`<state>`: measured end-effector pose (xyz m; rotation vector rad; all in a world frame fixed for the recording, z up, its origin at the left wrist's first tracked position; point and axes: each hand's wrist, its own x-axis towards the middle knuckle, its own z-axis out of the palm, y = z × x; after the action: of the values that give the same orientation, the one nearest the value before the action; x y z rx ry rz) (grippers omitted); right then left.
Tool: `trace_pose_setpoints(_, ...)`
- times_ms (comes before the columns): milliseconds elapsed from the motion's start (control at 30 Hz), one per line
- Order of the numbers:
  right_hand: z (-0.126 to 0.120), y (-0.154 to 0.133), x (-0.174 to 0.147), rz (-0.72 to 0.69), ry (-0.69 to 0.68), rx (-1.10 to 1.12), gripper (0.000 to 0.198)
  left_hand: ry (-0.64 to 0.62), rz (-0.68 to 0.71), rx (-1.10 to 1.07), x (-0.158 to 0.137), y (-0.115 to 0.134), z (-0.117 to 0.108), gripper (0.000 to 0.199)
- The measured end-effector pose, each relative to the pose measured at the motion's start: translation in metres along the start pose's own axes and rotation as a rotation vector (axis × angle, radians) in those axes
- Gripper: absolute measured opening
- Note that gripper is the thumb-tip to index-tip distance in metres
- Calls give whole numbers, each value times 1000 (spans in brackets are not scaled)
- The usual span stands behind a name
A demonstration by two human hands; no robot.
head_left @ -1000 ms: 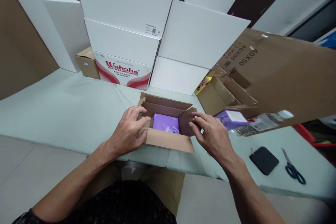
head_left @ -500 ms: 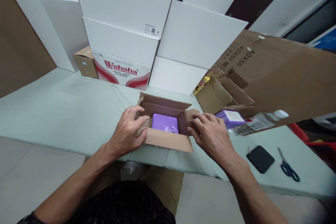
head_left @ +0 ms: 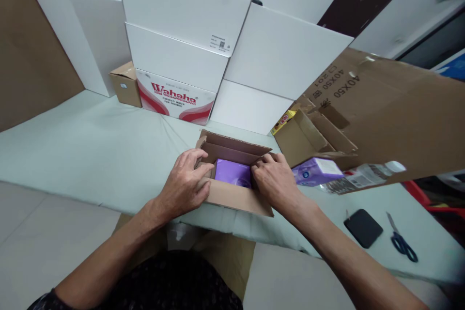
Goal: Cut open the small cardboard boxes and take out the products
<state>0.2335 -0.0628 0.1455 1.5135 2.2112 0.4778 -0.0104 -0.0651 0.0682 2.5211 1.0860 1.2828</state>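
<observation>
On the pale-green-covered counter (head_left: 90, 140), head view: one brown carton (head_left: 236, 196) is standing open, a purple box (head_left: 232, 172) lying inside. Left hand (head_left: 187, 177): fingers and thumb are bracketing the carton's left end; whether they are clasping it, cannot tell. Right hand (head_left: 274, 177): fingers are resting bent over the right end; grip hidden. Risk, as judged: uneven pressing could be creasing a flap or skewing the walls. Appearance: carton plain, corrugated edge showing, long flaps splaying outward; box smooth, flat-topped.
</observation>
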Motion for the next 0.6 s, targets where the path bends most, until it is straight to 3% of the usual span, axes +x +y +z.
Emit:
trace_pose_setpoints(267,11,12,8,-186,-79,-5,26,16,-13,-31,-3,-2,3,35)
trace_pose_setpoints(433,10,11,29,-214,-149,-37,15,16,9,-19,-1,-2,3,32)
trace_pose_setpoints(600,7,5,36,-216,-189,-26,21,14,15,-22,1,-2,3,32)
